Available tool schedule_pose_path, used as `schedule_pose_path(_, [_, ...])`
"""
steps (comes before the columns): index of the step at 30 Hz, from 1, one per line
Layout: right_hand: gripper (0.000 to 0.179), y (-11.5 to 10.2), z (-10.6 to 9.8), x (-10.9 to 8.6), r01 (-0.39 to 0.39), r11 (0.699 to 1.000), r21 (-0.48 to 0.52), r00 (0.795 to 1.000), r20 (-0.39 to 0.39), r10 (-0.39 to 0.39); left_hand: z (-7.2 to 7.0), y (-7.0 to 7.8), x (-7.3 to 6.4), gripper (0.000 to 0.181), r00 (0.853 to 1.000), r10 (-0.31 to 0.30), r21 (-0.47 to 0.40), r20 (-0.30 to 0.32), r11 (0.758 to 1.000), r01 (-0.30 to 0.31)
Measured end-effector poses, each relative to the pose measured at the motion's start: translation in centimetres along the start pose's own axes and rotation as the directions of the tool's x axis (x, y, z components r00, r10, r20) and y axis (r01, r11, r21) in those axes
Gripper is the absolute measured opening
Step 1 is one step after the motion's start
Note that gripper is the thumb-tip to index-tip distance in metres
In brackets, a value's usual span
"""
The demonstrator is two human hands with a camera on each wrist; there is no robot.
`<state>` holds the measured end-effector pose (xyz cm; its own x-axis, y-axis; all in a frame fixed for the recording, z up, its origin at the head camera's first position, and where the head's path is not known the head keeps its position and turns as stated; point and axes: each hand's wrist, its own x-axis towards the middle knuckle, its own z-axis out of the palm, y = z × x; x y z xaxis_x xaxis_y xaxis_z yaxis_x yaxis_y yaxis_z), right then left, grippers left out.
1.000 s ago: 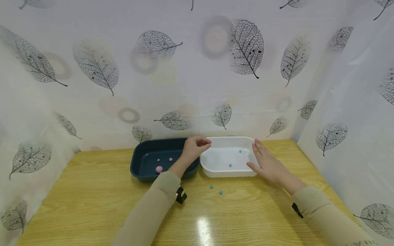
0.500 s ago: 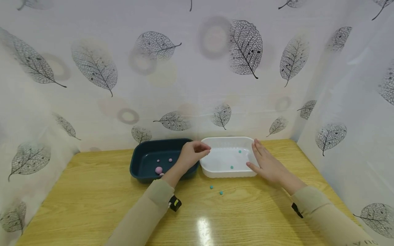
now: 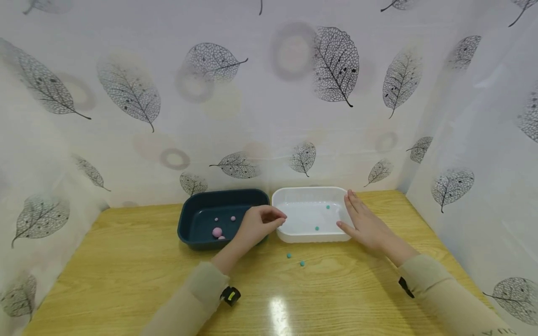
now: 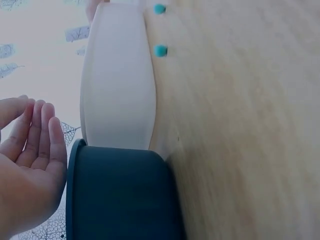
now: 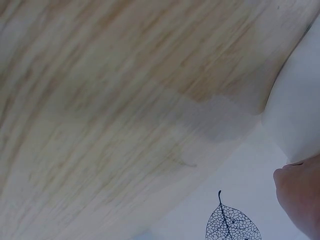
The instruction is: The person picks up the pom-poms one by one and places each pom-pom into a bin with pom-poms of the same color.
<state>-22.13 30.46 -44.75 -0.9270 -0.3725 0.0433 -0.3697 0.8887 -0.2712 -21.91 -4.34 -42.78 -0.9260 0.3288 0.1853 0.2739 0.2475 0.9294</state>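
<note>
My left hand (image 3: 254, 228) is over the right end of the dark blue basin (image 3: 197, 243), fingertips near the left rim of the white basin (image 3: 313, 238). Its fingers bend loosely toward the thumb; in the left wrist view nothing shows between the fingers (image 4: 42, 142) and thumb. The right hand (image 3: 365, 224) rests with straight fingers against the white basin's right end, thumb at its rim. Inside the white basin lie two small teal balls, a far one (image 3: 328, 206) and a near one (image 3: 317, 228). Pink balls, including a larger one (image 3: 216, 232), lie in the dark basin.
Two more teal balls, a left one (image 3: 288, 255) and a right one (image 3: 302, 263), lie on the wooden table (image 3: 126, 280) in front of the white basin. A leaf-print curtain (image 3: 269, 121) stands behind the basins and along both sides.
My left hand has drawn back toward me and slightly left, from the white basin's far left corner. The near teal ball in it has shifted slightly. The right hand stays put.
</note>
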Motion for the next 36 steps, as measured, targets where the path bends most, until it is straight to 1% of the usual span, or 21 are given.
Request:
schedule_pose_path(4, [0.091,0.0,0.0,-0.1,0.000,1.000,0.002,1.000,0.000,0.000,0.3,-0.2,-0.9,0.010,1.000,0.005,-0.001,0.015,1.000,-0.005])
schedule_pose_path(8, [0.091,0.0,0.0,-0.1,-0.001,1.000,0.004,1.000,0.003,0.001,0.7,-0.5,-1.8,0.010,0.999,0.023,-0.012,0.036,1.000,-0.022])
schedule_pose_path(13, [0.091,0.0,-0.1,0.0,-0.006,1.000,0.002,1.000,0.007,0.006,1.1,-0.5,-3.1,0.009,0.998,0.054,-0.013,0.044,0.998,-0.054])
schedule_pose_path(16, [0.091,0.0,-0.1,0.0,-0.007,1.000,0.003,1.000,0.007,0.007,1.4,-0.7,-3.7,0.010,0.996,0.068,-0.017,0.063,0.998,-0.067])
schedule_pose_path(18, [0.091,0.0,-0.2,0.0,-0.006,1.000,0.004,1.000,0.008,0.006,1.6,-0.9,-4.0,0.012,0.995,0.066,-0.017,0.080,0.998,-0.065])
schedule_pose_path(21, [0.091,-0.1,-0.2,0.0,-0.007,1.000,-0.002,1.000,0.007,0.007,1.8,-1.3,-4.1,0.013,0.993,0.060,-0.013,0.100,0.998,-0.059])
schedule_pose_path(26, [0.091,-0.1,-0.3,0.0,-0.008,1.000,-0.002,1.000,0.006,0.008,2.2,-1.8,-4.0,0.011,0.988,0.047,0.007,0.146,0.999,-0.048])
schedule_pose_path(30, [0.091,-0.2,-0.3,-0.1,-0.004,1.000,-0.007,1.000,0.004,0.004,2.6,-2.3,-3.9,0.008,0.982,0.031,0.046,0.187,0.998,-0.040])
schedule_pose_path(32, [0.090,-0.2,-0.3,-0.1,-0.001,1.000,-0.008,1.000,0.004,0.001,2.7,-2.6,-3.8,0.007,0.981,0.026,0.074,0.192,0.996,-0.041])
schedule_pose_path(36, [0.090,-0.3,-0.3,-0.1,0.002,1.000,-0.009,1.000,0.005,-0.002,3.1,-3.0,-3.6,0.007,0.984,0.012,0.120,0.180,0.992,-0.034])
